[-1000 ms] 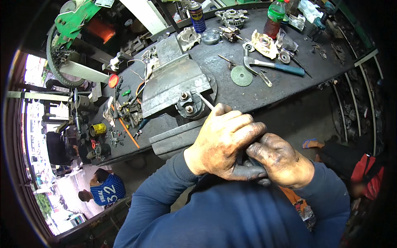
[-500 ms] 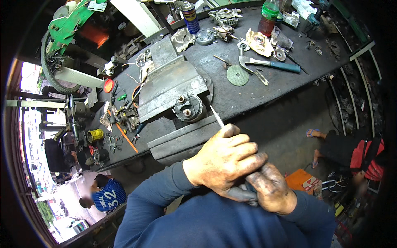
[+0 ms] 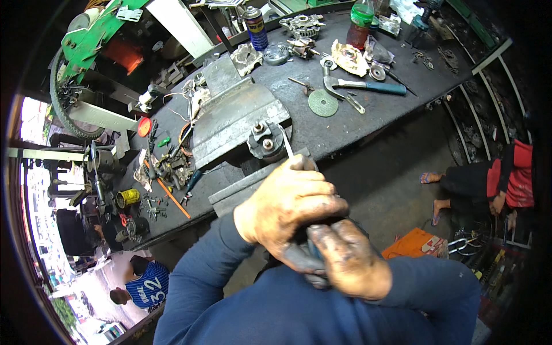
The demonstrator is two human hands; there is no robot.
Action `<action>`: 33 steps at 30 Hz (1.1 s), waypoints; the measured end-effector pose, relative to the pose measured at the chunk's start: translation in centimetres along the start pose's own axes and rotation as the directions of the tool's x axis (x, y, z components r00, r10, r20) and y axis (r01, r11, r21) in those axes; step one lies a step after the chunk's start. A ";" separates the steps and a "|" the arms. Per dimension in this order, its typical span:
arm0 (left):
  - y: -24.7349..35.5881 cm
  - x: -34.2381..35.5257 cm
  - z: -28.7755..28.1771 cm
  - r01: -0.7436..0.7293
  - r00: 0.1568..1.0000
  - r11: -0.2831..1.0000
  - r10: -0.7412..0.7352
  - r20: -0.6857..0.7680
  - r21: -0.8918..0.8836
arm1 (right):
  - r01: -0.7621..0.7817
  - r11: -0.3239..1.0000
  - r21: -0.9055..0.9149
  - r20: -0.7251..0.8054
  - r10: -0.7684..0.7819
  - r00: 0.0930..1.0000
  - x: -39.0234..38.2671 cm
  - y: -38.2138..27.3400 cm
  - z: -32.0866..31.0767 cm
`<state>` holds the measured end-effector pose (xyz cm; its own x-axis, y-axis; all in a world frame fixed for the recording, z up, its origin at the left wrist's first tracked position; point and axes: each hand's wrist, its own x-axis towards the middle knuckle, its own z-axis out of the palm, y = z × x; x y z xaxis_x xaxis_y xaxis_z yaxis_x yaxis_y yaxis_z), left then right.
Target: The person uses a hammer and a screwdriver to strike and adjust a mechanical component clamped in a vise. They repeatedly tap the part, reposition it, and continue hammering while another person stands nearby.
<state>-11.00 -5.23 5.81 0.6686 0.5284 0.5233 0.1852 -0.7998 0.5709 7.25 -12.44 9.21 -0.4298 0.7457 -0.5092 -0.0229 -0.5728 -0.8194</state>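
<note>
My left hand (image 3: 292,211) is closed around a thin, pale pointed metal tool (image 3: 288,146), whose shaft sticks out past the thumb. The tool's tip is at the right edge of a dark round metal part (image 3: 266,144) with two copper-coloured studs. That part sits between the jaws of a large grey bench vise (image 3: 230,123). My right hand (image 3: 352,259), blackened with grease, is closed just below the left, against my body. The tool's rear end is hidden in my hands, with a bit of blue between them.
On the dark workbench (image 3: 368,115) lie a hammer (image 3: 368,86), a green disc (image 3: 323,103), a spray can (image 3: 256,29) and a bottle of red liquid (image 3: 360,26). Loose parts and an orange strip (image 3: 167,190) lie at left. People are at right (image 3: 512,178) and lower left (image 3: 148,283).
Both hands have moved left and slightly forward with the tool, bringing its tip from beside the vise to the round part's edge. The whole view has shifted a little.
</note>
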 end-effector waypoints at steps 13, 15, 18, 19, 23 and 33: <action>4.1 0.7 5.8 0.062 0.996 0.949 -0.078 0.040 0.308 | 0.295 0.770 -0.566 0.144 -0.260 0.955 -2.3 1.4 -8.3; 3.8 1.3 6.6 0.097 0.994 0.914 -0.112 0.014 0.393 | 0.419 0.411 -0.810 0.206 -0.471 0.858 -1.3 1.2 -9.9; 2.7 2.3 7.2 0.201 0.978 0.845 -0.205 -0.046 0.496 | 0.409 0.125 -0.904 0.210 -0.703 0.680 1.0 0.0 -10.0; 2.1 2.6 7.5 0.229 0.973 0.831 -0.207 -0.100 0.507 | 0.424 0.003 -0.906 0.289 -0.728 0.622 1.8 -0.8 -10.7; 0.8 4.3 8.5 0.420 0.908 0.772 -0.345 -0.240 0.477 | 0.502 -0.203 -0.841 0.498 -0.653 0.570 5.0 -3.9 -13.4; -2.4 9.8 9.1 0.723 0.661 0.492 -0.292 -0.691 0.484 | 0.679 -0.559 -0.477 0.862 -0.447 0.238 13.2 -13.1 -16.2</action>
<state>1.62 -0.76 3.85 -0.1093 0.7798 0.6164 0.9235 -0.1498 0.3532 16.51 10.46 8.92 -0.8705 0.1396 0.4720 0.1512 0.9884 -0.0135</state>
